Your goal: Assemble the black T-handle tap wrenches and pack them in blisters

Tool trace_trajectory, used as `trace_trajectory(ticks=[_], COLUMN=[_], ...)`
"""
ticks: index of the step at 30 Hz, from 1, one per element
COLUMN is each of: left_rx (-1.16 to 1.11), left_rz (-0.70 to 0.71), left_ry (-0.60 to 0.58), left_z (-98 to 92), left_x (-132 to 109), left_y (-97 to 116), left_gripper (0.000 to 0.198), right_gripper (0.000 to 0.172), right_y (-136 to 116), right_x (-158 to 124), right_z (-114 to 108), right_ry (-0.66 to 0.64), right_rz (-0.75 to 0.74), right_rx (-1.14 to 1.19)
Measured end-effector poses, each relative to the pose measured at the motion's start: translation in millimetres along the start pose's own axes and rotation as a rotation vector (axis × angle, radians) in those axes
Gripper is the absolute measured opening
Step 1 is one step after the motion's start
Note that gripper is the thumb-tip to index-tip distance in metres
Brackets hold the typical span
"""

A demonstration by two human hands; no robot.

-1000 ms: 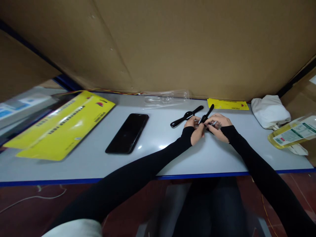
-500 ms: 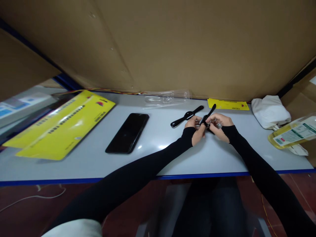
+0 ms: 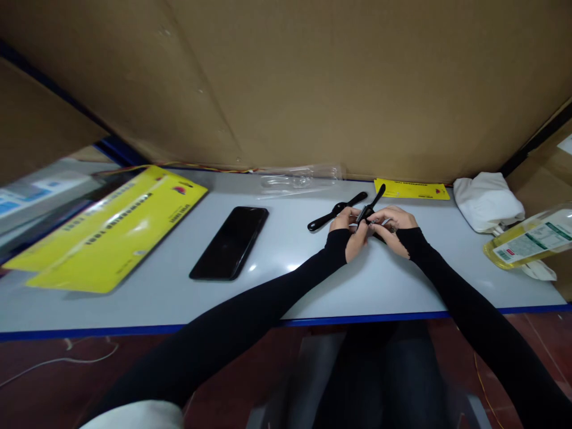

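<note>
Both hands meet over the right half of the table, around a black spokeshave (image 3: 379, 194) whose one handle points up and away. My left hand (image 3: 352, 239) is closed on its middle from the left. My right hand (image 3: 396, 226) has its fingers pinched at the middle from the other side; the fingers hide what exactly they press on. Part of the other handle shows dark beneath my right hand. A second black spokeshave (image 3: 320, 223) lies on the table just beyond my left hand, partly covered by its fingers.
Left of my arms lie a black phone (image 3: 229, 243) and yellow printed cards (image 3: 120, 238). Along the back are a clear plastic blister pack (image 3: 299, 180) and a smaller yellow card (image 3: 411, 189). A white cloth bundle (image 3: 488, 202) and a bottle of yellow liquid (image 3: 527, 241) are at right.
The held spokeshave has shifted slightly left with both hands, and its raised handle is turned a little. Both hands keep their hold; the other things stay in place.
</note>
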State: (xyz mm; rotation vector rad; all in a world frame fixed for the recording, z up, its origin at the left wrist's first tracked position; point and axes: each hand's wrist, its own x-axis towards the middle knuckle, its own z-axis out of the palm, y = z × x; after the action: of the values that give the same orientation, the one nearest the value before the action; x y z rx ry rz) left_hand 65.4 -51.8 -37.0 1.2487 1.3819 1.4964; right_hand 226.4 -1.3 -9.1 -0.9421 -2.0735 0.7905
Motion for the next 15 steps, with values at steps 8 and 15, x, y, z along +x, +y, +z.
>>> trace_trajectory(ticks=[8,15], left_rx=[0.379,0.458], left_rz=[0.281,0.501], left_ry=[0.093,-0.093], left_z=[-14.5,-2.6], left_x=[-1.2,-11.5], left_y=[23.2,11.3], left_gripper=[0.018,0.034], right_gripper=[0.043,0.053], right_y=[7.1,5.9], right_x=[16.4,15.7], right_z=[-2.2,17.9], right_ry=[0.021,-0.044], right_rz=[0.336,0.318], right_rx=[0.492,0.515])
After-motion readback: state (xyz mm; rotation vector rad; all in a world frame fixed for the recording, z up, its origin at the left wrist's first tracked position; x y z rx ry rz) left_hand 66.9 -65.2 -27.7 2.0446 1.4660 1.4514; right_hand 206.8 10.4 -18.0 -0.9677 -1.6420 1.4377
